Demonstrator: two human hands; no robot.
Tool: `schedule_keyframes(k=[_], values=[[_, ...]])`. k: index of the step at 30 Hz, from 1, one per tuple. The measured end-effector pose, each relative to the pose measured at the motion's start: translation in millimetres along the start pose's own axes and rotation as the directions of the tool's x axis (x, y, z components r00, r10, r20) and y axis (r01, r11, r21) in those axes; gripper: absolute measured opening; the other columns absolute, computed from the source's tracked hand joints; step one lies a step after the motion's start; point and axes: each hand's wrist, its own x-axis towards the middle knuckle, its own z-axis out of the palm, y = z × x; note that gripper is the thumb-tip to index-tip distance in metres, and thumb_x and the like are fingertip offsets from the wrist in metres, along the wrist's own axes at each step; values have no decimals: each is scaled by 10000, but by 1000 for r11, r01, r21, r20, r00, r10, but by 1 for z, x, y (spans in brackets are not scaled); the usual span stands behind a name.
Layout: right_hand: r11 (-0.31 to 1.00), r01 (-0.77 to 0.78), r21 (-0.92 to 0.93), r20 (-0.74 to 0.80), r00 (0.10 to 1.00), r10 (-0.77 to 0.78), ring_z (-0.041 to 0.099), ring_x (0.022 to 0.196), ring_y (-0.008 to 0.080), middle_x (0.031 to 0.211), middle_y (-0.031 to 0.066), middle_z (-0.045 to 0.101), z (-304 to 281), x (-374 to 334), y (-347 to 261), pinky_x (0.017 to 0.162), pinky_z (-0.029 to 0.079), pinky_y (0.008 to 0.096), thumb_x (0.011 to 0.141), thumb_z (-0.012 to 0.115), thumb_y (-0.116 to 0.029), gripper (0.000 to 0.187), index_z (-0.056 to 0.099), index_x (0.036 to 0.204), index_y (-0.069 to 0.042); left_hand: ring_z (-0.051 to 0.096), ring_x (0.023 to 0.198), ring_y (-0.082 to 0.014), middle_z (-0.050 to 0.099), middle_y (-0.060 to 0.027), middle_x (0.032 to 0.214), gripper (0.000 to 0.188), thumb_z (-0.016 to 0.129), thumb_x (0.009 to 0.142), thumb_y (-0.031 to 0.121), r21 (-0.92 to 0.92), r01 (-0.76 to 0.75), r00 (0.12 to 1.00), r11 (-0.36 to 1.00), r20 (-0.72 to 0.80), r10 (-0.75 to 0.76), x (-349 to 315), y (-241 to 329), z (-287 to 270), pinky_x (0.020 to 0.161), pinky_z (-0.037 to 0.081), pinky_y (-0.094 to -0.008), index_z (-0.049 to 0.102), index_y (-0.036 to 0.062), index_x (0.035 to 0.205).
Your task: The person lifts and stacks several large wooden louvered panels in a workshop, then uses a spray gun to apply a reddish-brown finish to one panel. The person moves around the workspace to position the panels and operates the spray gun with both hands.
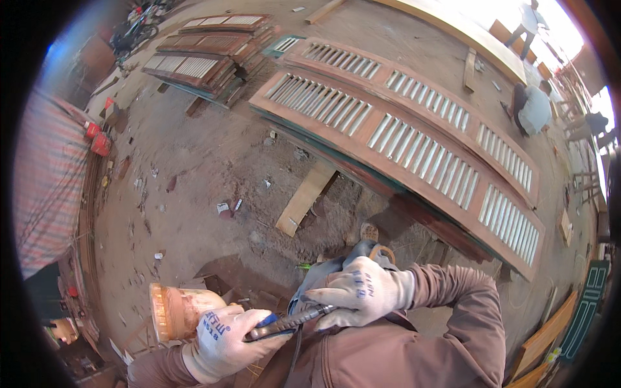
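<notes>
My left hand [223,339], in a printed white work glove, is closed around one end of a dark, ribbed, rod-like tool [291,323] with a blue part. My right hand [365,291], gloved alike, has its fingers bent round the other end, close to my jacket. The tool's exact kind does not show. Just beyond my left hand is a clear plastic jar [169,313] with an orange-brown end and brown stains. Whether my left hand touches the jar, I cannot tell.
Stacked louvred wooden shutters [362,132] lie ahead to the right; another stack [194,64] lies far left. A loose board [307,197] rests on the littered ground. Checked cloth [52,181] hangs at left. One person [533,108] crouches far right; another [529,26] stands behind.
</notes>
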Motion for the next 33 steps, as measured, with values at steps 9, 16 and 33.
schedule_keyframes(k=[9, 16, 33], values=[[952, -306, 16, 326, 902, 284, 674, 935, 335, 1114, 160, 617, 50, 15, 23, 700, 550, 448, 823, 731, -377, 721, 482, 1406, -34, 561, 571, -180, 536, -12, 652, 419, 748, 738, 466, 439, -299, 935, 847, 310, 169, 14, -44, 6, 511, 450, -333, 632, 110, 926], [755, -608, 245, 559, 725, 403, 569, 1216, 342, 1256, 180, 605, 57, 30, 67, 986, 485, 400, 685, 849, -291, 815, 471, 1367, -54, 565, 595, -155, 532, 5, 663, 177, 673, 790, 288, 521, -512, 854, 683, 220, 472, 59, -79, 51, 537, 454, -327, 548, 164, 771], [528, -600, 601, 574, 784, 237, 653, 1013, 178, 1082, 65, 698, -28, 77, 229, 904, 530, 336, 838, 751, -76, 389, 635, 1209, -73, 549, 544, -159, 540, 3, 648, 127, 611, 892, 264, 515, -520, 804, 681, 27, 594, 225, -165, 39, 481, 411, -313, 639, 150, 939]])
